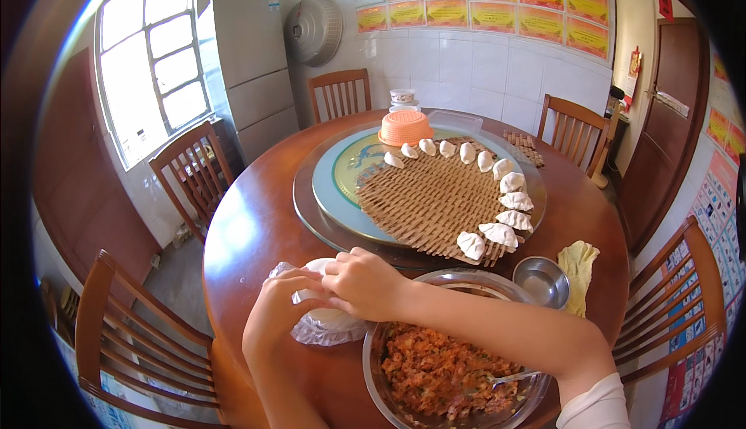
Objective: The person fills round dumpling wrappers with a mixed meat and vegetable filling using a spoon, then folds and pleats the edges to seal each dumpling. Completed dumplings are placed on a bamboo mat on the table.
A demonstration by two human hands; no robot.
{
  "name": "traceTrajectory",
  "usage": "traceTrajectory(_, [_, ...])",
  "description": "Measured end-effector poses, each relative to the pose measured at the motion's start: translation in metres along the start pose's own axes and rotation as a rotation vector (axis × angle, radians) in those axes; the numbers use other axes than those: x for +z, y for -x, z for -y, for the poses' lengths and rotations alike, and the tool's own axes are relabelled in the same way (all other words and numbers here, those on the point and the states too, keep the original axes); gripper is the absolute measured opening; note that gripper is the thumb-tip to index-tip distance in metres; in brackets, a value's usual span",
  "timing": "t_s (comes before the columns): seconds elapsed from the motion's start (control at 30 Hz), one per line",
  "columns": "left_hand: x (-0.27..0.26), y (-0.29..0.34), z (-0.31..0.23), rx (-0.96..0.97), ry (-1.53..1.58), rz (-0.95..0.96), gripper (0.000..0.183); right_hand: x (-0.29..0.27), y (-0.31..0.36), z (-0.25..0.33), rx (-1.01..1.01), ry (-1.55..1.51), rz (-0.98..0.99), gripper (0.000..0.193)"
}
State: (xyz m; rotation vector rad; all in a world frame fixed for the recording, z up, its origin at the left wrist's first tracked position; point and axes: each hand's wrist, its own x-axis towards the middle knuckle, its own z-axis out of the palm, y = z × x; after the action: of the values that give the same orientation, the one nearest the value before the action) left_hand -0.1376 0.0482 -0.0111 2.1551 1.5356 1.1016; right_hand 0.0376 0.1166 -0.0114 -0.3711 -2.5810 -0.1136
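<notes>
The left hand (289, 303) and the right hand (364, 285) are curled, fingertips brought together over the plastic bag (330, 331) of white contents, which lies on the counter (252, 231) just left of the large bowl (372, 357); whether anything is gripped cannot be told. Any thin piece is best parted gently by its edge, with the right forearm (486, 324) kept clear of the orange mixture (435, 367).

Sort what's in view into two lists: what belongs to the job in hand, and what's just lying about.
Likely part of the job:
plastic bag, by the left hand and right hand
big bowl of chopped filling
dumplings on woven mat
small metal bowl, perhaps

Seemingly just lying about:
orange basket
yellow cloth or glove
</notes>
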Motion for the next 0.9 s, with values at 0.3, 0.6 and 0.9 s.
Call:
traceTrajectory(0.3, [-0.0002, -0.0013, -0.0021, -0.009, 0.009, 0.028, 0.027, 0.0028, 0.0006, -0.0008, 0.023, -0.022, 0.038, 0.025])
traceTrajectory(0.6, [-0.0004, -0.0005, -0.0059, -0.021, -0.008, 0.035, 0.029, 0.0073, 0.0015, -0.0018, 0.031, -0.040, 0.006, 0.028])
traceTrajectory(0.9, [-0.0006, -0.0005, -0.0064, -0.032, 0.028, 0.048, 0.032, 0.0087, 0.0011, -0.0018, 0.032, -0.033, -0.021, 0.028])
